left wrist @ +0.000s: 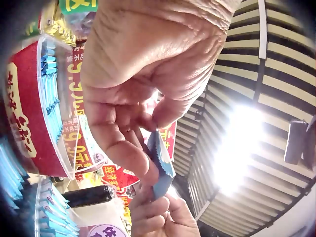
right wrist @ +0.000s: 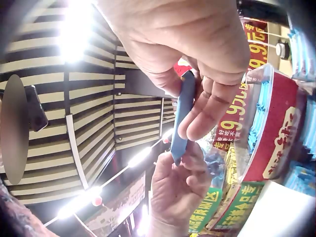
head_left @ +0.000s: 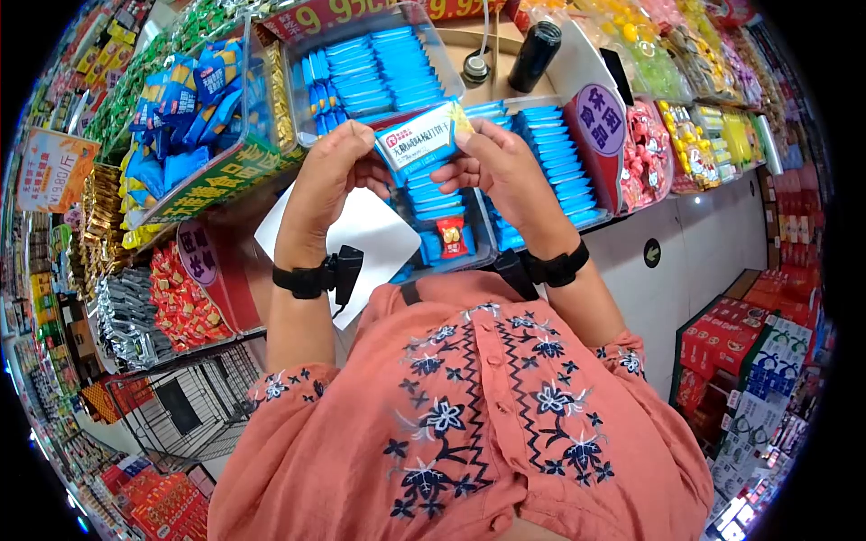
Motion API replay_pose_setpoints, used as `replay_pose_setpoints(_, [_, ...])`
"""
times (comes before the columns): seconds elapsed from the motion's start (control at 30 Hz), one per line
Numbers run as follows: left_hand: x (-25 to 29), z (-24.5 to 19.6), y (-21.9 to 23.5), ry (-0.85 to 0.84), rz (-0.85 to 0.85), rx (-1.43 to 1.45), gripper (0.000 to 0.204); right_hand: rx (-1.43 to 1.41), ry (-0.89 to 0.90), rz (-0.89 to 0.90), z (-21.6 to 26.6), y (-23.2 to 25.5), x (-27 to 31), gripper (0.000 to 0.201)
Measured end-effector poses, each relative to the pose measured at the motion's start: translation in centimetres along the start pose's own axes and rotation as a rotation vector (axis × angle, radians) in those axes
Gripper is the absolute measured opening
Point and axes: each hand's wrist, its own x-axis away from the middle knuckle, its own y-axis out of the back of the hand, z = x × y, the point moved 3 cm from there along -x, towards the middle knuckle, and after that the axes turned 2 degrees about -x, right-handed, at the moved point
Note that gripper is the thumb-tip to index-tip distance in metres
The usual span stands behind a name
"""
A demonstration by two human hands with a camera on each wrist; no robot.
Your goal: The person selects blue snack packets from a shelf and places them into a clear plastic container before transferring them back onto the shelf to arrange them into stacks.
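A small blue-and-white cracker packet (head_left: 420,142) is held up flat between both hands, its printed face toward the head camera. My left hand (head_left: 336,162) pinches its left end between thumb and fingers. At the other end, my right hand (head_left: 507,171) grips the corner with the thumb on top and the fingers bent below. Both wrist views show the packet (left wrist: 162,170) nearly edge-on, its zigzag sealed end visible from the left wrist. Below the hands in the head view lie rows of blue packets (head_left: 437,200) in a clear bin, with one red packet (head_left: 450,236) among them.
More bins of blue packets (head_left: 552,153) stand right and behind. A black bottle (head_left: 534,56) stands at the back. A white sheet (head_left: 383,236) lies under the left forearm. Red-wrapped sweets (head_left: 185,298) fill a bin at left, above a wire shopping cart (head_left: 194,397).
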Motion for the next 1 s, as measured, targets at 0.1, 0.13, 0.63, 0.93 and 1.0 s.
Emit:
replay_pose_setpoints(0.1, [-0.4,0.4,0.2,-0.011,-0.026,-0.002,0.025,-0.019,-0.013,0.024,-0.3,0.1,-0.1,0.032])
replay_pose_setpoints(0.13, [-0.5,0.5,0.4,-0.018,-0.037,-0.004,0.026,-0.021,-0.017,0.02,-0.4,0.1,-0.2,0.031])
replay_pose_setpoints(0.63, [-0.7,1.4,1.1,-0.002,-0.039,0.028,0.028,-0.022,-0.062,-0.018,-2.0,0.5,-0.8,0.029])
replay_pose_setpoints(0.93, [-0.5,2.2,0.1,0.063,-0.045,-0.165,0.04,-0.012,-0.101,-0.043,-3.2,0.9,-0.7,0.034])
replay_pose_setpoints(1.0, [-0.6,3.2,-0.2,0.071,0.004,-0.183,0.039,0.007,-0.11,-0.026,-3.5,0.9,-0.4,0.032])
